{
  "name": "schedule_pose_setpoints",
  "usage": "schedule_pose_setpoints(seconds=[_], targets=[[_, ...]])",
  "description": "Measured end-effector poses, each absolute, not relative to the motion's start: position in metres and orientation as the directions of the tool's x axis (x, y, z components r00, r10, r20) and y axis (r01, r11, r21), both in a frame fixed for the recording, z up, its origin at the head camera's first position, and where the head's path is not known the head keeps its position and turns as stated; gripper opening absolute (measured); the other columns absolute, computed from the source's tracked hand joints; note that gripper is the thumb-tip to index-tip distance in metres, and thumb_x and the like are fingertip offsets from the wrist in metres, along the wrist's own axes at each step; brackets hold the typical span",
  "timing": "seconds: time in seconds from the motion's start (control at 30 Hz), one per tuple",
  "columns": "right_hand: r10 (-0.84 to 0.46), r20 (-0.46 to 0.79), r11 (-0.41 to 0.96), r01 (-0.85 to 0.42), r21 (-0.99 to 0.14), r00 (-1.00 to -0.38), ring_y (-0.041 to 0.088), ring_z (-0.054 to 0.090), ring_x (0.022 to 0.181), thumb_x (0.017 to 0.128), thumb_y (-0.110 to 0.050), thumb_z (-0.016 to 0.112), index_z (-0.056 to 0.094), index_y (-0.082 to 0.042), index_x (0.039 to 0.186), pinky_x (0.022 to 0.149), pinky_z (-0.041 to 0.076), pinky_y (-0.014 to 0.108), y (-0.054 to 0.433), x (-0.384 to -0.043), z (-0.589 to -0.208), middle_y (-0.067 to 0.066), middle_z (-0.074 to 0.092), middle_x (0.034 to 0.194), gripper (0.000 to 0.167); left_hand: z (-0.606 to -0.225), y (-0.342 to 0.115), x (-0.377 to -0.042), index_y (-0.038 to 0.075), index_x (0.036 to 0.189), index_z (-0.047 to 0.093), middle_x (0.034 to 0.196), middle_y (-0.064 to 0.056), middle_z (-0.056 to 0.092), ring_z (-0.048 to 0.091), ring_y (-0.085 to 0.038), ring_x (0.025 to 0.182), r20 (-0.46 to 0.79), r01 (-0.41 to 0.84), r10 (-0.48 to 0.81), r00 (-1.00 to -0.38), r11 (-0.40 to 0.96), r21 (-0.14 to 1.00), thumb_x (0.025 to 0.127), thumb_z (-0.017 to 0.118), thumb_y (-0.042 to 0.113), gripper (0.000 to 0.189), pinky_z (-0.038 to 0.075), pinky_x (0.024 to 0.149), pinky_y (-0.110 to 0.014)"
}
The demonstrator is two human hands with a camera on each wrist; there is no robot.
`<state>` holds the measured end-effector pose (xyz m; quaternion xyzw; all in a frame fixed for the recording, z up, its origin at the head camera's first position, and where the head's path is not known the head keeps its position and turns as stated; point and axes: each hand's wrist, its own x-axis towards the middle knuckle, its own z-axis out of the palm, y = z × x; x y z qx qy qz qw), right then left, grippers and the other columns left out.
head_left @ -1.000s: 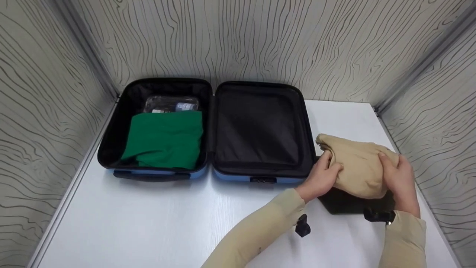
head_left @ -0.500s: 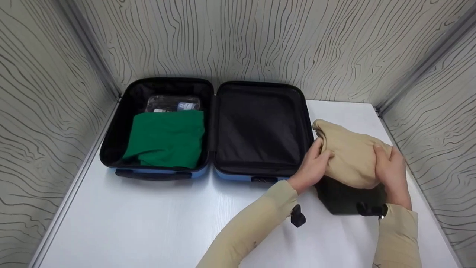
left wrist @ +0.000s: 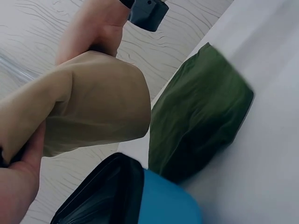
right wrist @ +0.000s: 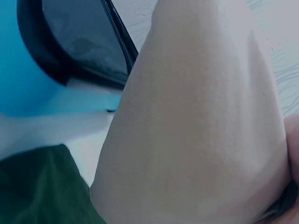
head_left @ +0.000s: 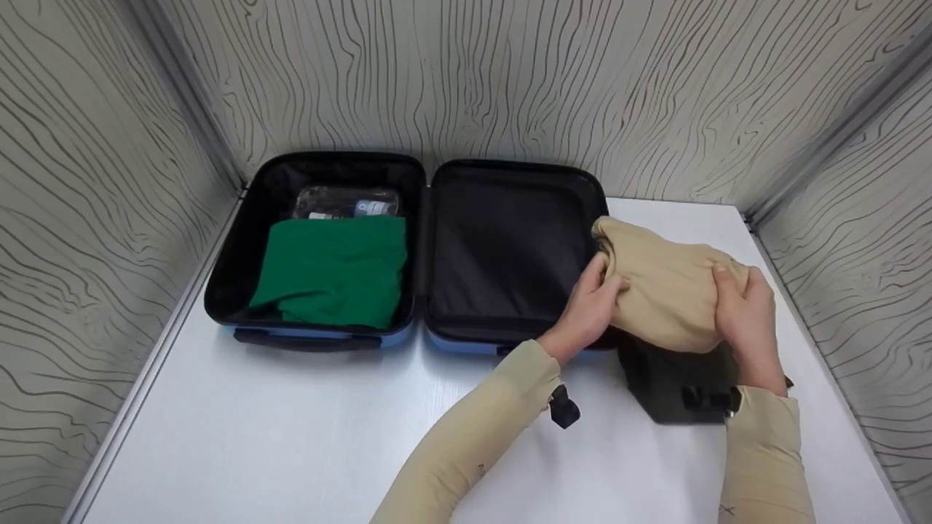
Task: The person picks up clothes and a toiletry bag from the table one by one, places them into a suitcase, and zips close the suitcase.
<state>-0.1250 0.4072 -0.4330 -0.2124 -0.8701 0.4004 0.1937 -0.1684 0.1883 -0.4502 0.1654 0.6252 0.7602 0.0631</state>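
A folded beige garment (head_left: 662, 284) is held up between both hands, its left part overlapping the suitcase's right edge in the head view. My left hand (head_left: 591, 302) grips its left end, thumb on top. At the other end my right hand (head_left: 746, 313) grips it with the thumb across the upper face. In the left wrist view the beige garment (left wrist: 103, 100) hangs clear above a dark green folded cloth (left wrist: 196, 112), which lies on the white table. The right wrist view is mostly filled by the beige garment (right wrist: 196, 121); the right fingers are largely hidden.
An open blue suitcase (head_left: 424, 240) with black lining lies against the back wall. Its left half holds a folded green garment (head_left: 335, 269) and a clear pouch (head_left: 346, 200). The right half (head_left: 510, 244) shows bare black lining. Patterned walls enclose the white table (head_left: 291, 429).
Both hands have moved left and away from me with the beige garment, off the dark green cloth and up to the suitcase's right edge. The view has shifted slightly.
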Motion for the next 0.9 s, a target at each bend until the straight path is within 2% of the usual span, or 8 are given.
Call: schedule_pose_setpoints(seconds=[0.27, 0.53, 0.63, 0.9], targets=[[0.476, 0.236, 0.62, 0.133, -0.773, -0.847, 0.026, 0.046, 0.084, 0.106, -0.044, 0.048, 0.051, 0.003, 0.104, 0.072, 0.035, 0.035, 0.388, -0.139, -0.426, 0.014, 0.047, 0.087, 0.048, -0.443, 0.166, -0.183, 0.011, 0.085, 0.043, 0.071, 0.003, 0.036, 0.043, -0.01, 0.062, 0.187, 0.112, 0.297, -0.936, -0.252, 0.961, 0.092, 0.057, 0.001, 0.018, 0.036, 0.063, -0.021], [0.427, 0.248, 0.612, 0.076, -0.787, -0.869, 0.024, 0.044, 0.082, 0.106, -0.043, 0.048, 0.05, 0.002, 0.104, 0.07, 0.034, 0.034, 0.371, -0.153, -0.415, 0.012, 0.045, 0.087, 0.046, -0.431, 0.144, -0.198, 0.01, 0.08, 0.039, 0.062, 0.002, 0.035, 0.037, -0.011, 0.051, 0.209, 0.114, 0.306, -0.929, -0.3, 0.947, 0.089, 0.056, -0.004, 0.023, 0.034, 0.055, -0.023], [0.412, 0.251, 0.604, 0.056, -0.795, -0.876, 0.023, 0.044, 0.079, 0.106, -0.043, 0.049, 0.05, 0.001, 0.101, 0.068, 0.034, 0.033, 0.364, -0.158, -0.411, 0.012, 0.044, 0.085, 0.045, -0.428, 0.136, -0.204, 0.011, 0.08, 0.039, 0.065, 0.002, 0.035, 0.038, -0.011, 0.054, 0.217, 0.127, 0.285, -0.934, -0.301, 0.945, 0.087, 0.056, -0.003, 0.023, 0.034, 0.058, -0.022], [0.365, 0.223, 0.572, 0.029, -0.82, -0.904, 0.022, 0.045, 0.082, 0.106, -0.044, 0.049, 0.05, 0.003, 0.112, 0.07, 0.036, 0.033, 0.346, -0.169, -0.404, 0.012, 0.046, 0.091, 0.047, -0.423, 0.114, -0.216, 0.012, 0.08, 0.038, 0.074, 0.001, 0.036, 0.039, -0.012, 0.063, 0.247, 0.185, 0.23, -0.941, -0.263, 0.947, 0.087, 0.056, 0.0, 0.022, 0.034, 0.064, -0.023]])
